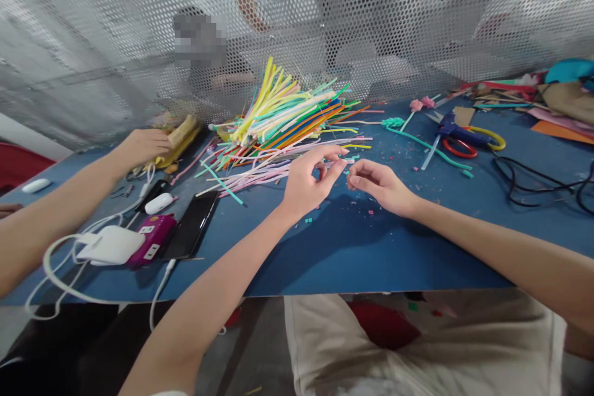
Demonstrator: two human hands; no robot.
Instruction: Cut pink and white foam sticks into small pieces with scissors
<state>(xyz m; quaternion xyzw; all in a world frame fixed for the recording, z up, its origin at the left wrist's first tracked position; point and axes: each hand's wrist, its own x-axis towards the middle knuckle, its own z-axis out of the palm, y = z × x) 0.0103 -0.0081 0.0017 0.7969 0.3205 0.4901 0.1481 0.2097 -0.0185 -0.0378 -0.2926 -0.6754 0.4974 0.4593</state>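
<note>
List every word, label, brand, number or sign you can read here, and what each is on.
None: no text is readable anywhere in this view.
Phone: dark screen, no legible writing.
White charger and purple socket block: any print is too small or blurred.
Scissors: no mark can be made out.

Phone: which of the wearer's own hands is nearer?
Left. The left hand is to the right of the phone and a bit farther from the wearer; the right hand is farther right, past the left.
</note>
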